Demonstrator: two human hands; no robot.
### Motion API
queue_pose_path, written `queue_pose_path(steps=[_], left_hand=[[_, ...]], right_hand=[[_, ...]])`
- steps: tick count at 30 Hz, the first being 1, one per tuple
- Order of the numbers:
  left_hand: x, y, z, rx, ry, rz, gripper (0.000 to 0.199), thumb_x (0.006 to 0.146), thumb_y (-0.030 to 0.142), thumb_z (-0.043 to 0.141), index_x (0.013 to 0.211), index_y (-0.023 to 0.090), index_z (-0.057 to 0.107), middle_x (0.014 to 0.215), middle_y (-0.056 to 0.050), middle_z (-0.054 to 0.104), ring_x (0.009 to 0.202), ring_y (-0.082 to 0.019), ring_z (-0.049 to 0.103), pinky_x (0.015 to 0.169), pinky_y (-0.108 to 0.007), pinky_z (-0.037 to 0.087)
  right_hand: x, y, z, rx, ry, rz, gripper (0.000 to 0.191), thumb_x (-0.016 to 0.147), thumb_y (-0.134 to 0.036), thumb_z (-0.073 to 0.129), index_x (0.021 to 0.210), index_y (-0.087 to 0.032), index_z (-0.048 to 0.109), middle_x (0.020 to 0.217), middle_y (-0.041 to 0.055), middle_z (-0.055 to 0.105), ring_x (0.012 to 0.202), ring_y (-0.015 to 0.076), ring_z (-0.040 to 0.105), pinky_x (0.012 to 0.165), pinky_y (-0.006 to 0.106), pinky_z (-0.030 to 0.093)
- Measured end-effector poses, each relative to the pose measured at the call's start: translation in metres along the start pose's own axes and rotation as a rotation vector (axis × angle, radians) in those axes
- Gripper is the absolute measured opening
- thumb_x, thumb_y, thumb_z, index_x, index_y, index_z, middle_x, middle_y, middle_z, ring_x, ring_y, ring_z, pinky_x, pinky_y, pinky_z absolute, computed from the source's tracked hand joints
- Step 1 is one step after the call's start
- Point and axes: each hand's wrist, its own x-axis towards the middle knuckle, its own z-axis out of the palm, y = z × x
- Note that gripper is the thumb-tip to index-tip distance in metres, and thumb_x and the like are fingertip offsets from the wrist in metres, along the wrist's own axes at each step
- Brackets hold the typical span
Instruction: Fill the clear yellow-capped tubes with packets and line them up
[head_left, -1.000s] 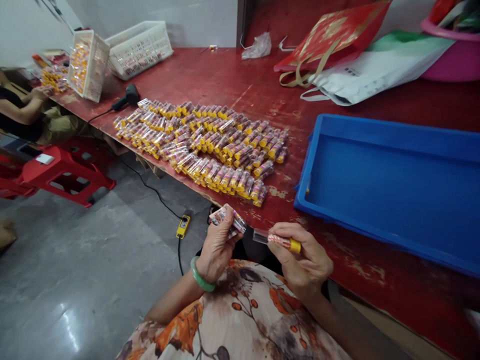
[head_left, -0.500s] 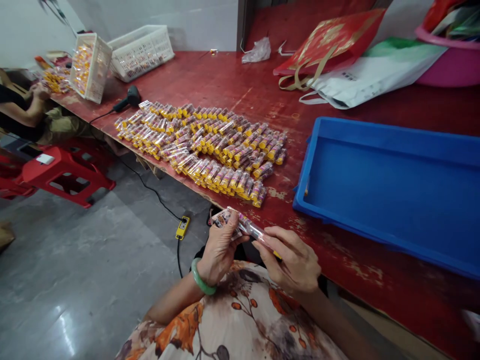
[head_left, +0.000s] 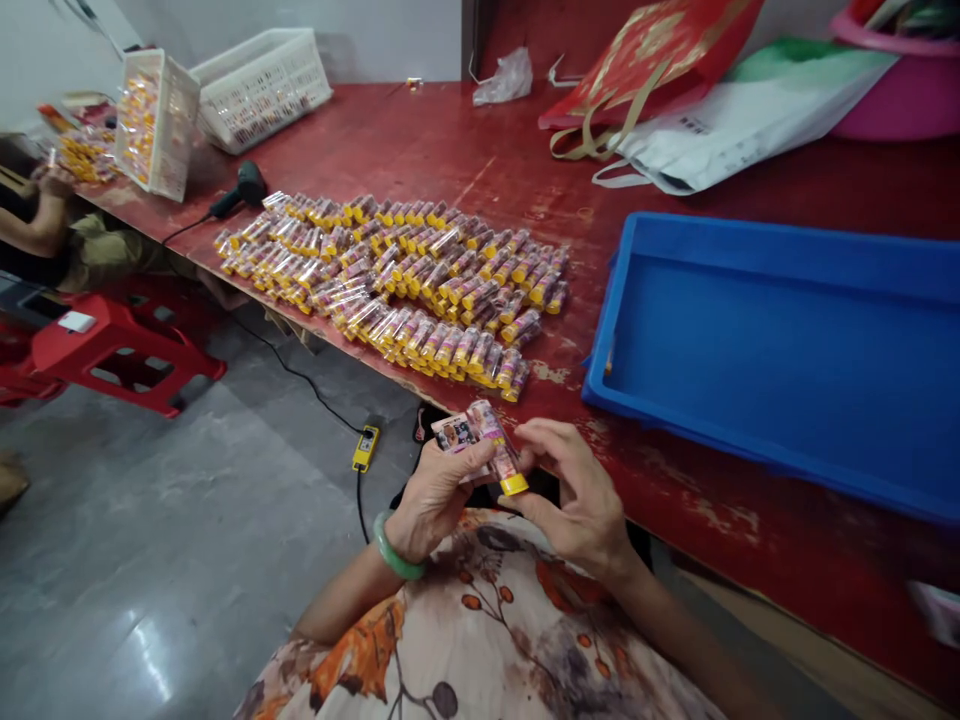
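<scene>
At bottom centre of the frame, the left hand (head_left: 435, 500) pinched a wrapped tube (head_left: 491, 435) and printed card (head_left: 454, 433) while the right hand (head_left: 574, 495), fingers parted, sat just beside the yellow cap (head_left: 514, 485); a loose pinch could have dropped them past the edge of the table (head_left: 675, 500) onto the floor (head_left: 187, 540).

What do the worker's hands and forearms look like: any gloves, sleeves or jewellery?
The left hand and right hand are bare, without gloves, and the forearms show no sleeves. A smooth green bangle circles the left wrist. Below them is a cream garment printed with orange leaves and dark branches.
</scene>
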Motion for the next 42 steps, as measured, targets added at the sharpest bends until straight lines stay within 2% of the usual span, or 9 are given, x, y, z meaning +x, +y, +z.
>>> queue_pose_path(steps=[2, 6, 12, 20, 24, 27, 31, 36, 42], left_hand=[[-0.001, -0.001, 0.002, 0.012, -0.027, -0.046, 0.043, 0.056, 0.026, 0.089, 0.091, 0.011, 0.07, 0.082, -0.006, 0.07, 0.071, -0.016, 0.064, 0.069, -0.028, 0.053], [-0.003, -0.004, 0.002, 0.028, -0.038, -0.072, 0.044, 0.051, 0.027, 0.091, 0.086, 0.01, 0.071, 0.078, -0.005, 0.07, 0.067, -0.014, 0.063, 0.067, -0.025, 0.05], [-0.006, -0.007, 0.0, 0.112, -0.09, -0.064, 0.042, 0.058, 0.028, 0.088, 0.093, 0.011, 0.072, 0.083, -0.006, 0.07, 0.074, -0.017, 0.064, 0.076, -0.029, 0.05], [-0.006, -0.011, -0.001, 0.107, -0.11, -0.093, 0.036, 0.062, 0.025, 0.086, 0.092, 0.012, 0.071, 0.082, -0.005, 0.07, 0.072, -0.015, 0.063, 0.073, -0.027, 0.051], [-0.005, -0.012, -0.001, 0.077, -0.117, -0.078, 0.034, 0.062, 0.022, 0.085, 0.091, 0.012, 0.071, 0.081, -0.005, 0.07, 0.07, -0.014, 0.064, 0.07, -0.025, 0.051], [-0.005, -0.012, 0.0, 0.054, -0.118, -0.087, 0.031, 0.062, 0.023, 0.086, 0.087, 0.012, 0.071, 0.08, -0.004, 0.071, 0.069, -0.014, 0.065, 0.068, -0.024, 0.052], [-0.005, -0.012, 0.001, 0.076, -0.116, -0.094, 0.032, 0.062, 0.027, 0.086, 0.086, 0.013, 0.071, 0.079, -0.005, 0.071, 0.066, -0.015, 0.065, 0.067, -0.027, 0.053], [-0.006, -0.012, 0.005, 0.076, -0.117, -0.072, 0.037, 0.059, 0.028, 0.087, 0.089, 0.014, 0.072, 0.081, -0.005, 0.071, 0.068, -0.016, 0.065, 0.066, -0.029, 0.053], [-0.009, -0.012, 0.013, 0.048, -0.059, -0.096, 0.04, 0.051, 0.028, 0.091, 0.082, 0.012, 0.072, 0.079, -0.004, 0.071, 0.067, -0.015, 0.064, 0.068, -0.027, 0.052]], right_hand=[[0.003, 0.001, 0.002, 0.055, 0.055, 0.072, 0.055, 0.075, -0.017, 0.071, 0.127, -0.023, 0.05, 0.115, 0.0076, 0.048, 0.078, 0.0149, 0.052, 0.078, 0.035, 0.051], [0.008, -0.002, 0.005, 0.055, 0.128, 0.134, 0.051, 0.074, -0.016, 0.069, 0.121, -0.024, 0.052, 0.112, 0.0058, 0.047, 0.074, 0.0131, 0.048, 0.07, 0.031, 0.048], [0.01, -0.011, 0.0, -0.057, 0.102, 0.134, 0.049, 0.073, -0.013, 0.065, 0.119, -0.022, 0.052, 0.11, 0.0055, 0.049, 0.073, 0.0125, 0.049, 0.063, 0.027, 0.048], [0.006, -0.006, 0.0, -0.077, 0.127, 0.149, 0.04, 0.075, -0.019, 0.069, 0.112, -0.02, 0.056, 0.101, 0.0043, 0.053, 0.066, 0.011, 0.048, 0.053, 0.024, 0.044], [0.005, -0.004, -0.005, -0.057, 0.062, 0.131, 0.033, 0.076, -0.019, 0.069, 0.108, -0.018, 0.059, 0.097, 0.0044, 0.057, 0.065, 0.0116, 0.051, 0.057, 0.025, 0.047], [0.006, -0.006, -0.01, -0.056, 0.012, 0.052, 0.031, 0.08, -0.015, 0.062, 0.11, -0.018, 0.061, 0.1, 0.0071, 0.061, 0.073, 0.0146, 0.058, 0.064, 0.028, 0.052], [0.005, -0.008, -0.011, -0.134, 0.069, -0.085, 0.035, 0.08, -0.007, 0.054, 0.112, -0.019, 0.064, 0.104, 0.009, 0.065, 0.092, 0.0198, 0.064, 0.073, 0.031, 0.055], [-0.003, -0.008, -0.005, -0.22, 0.149, -0.156, 0.041, 0.081, -0.006, 0.055, 0.119, -0.02, 0.064, 0.106, 0.0099, 0.065, 0.093, 0.0202, 0.066, 0.077, 0.032, 0.057], [-0.008, -0.007, -0.003, -0.273, 0.158, -0.182, 0.044, 0.083, -0.008, 0.053, 0.124, -0.02, 0.062, 0.107, 0.0121, 0.066, 0.093, 0.0225, 0.067, 0.075, 0.034, 0.058]])
